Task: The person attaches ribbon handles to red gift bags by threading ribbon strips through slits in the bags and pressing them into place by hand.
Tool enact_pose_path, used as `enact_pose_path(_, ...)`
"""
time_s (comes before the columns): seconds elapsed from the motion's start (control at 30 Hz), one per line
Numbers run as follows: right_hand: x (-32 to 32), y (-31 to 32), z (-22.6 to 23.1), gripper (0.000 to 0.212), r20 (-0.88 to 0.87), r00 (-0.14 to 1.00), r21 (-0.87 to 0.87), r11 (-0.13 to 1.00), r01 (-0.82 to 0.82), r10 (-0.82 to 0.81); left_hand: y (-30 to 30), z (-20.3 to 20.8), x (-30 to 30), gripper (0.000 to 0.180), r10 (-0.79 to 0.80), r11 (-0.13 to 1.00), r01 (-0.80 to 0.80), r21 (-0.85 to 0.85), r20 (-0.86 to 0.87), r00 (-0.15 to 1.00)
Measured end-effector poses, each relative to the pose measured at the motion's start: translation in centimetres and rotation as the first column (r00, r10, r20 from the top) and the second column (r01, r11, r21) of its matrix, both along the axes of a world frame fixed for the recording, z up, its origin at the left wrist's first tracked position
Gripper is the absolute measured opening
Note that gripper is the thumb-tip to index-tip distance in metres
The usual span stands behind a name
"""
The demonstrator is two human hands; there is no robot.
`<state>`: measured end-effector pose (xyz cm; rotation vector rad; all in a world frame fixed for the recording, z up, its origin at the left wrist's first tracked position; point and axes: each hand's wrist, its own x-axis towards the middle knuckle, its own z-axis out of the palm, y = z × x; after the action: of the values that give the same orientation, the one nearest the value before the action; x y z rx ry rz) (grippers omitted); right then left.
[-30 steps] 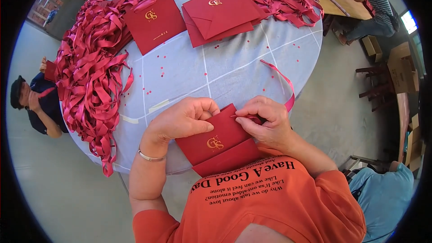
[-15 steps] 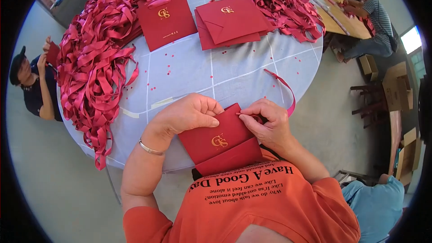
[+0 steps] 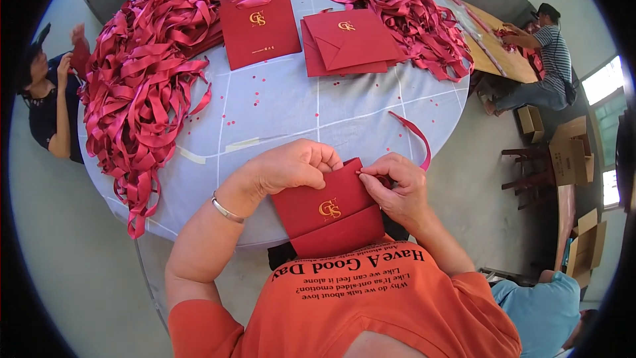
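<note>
A red paper gift bag (image 3: pixel 301 207) with a gold emblem is held at the table's near edge, against my orange shirt, its lower part folded. My left hand (image 3: pixel 295 167) grips its upper edge, thumb on the front face and the other fingers tucked behind or inside the opening. At the bag's upper right corner my right hand (image 3: pixel 401 184) pinches the end of a red ribbon (image 3: pixel 420 138). The rest of that ribbon trails out behind this hand onto the table. Whether its tip passes through a hole is too small to tell.
The round table (image 3: pixel 278 119) has a pale cover with scattered red paper dots. A big ribbon heap (image 3: pixel 139 106) lies left, another heap (image 3: pixel 397 26) far right. Finished-looking red bags (image 3: pixel 262 30) and flat bags (image 3: pixel 358 43) lie beyond. Coworkers sit left, right and lower right.
The view has shifted slightly. Both hands keep their hold on the bag and ribbon, with the right fingertips still at the bag's corner.
</note>
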<state>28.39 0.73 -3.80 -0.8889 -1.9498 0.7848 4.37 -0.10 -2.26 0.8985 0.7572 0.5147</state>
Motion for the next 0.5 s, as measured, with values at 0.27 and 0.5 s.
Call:
enact_pose_path(0.27, 0.5, -0.6, 0.0, 0.008, -0.05, 0.998, -0.023, 0.999, -0.026, 0.024, -0.2, -0.4, 0.4, 0.032, -0.04, 0.995, 0.041, 0.092, -0.008, 0.999)
enact_pose_path(0.5, 1.1, -0.9, 0.0, 0.013, -0.06, 0.997, 0.041, 0.998, -0.037, 0.039, -0.4, 0.7, 0.8, 0.03, -0.049, 0.999, 0.048, -0.011, -0.049, 0.998)
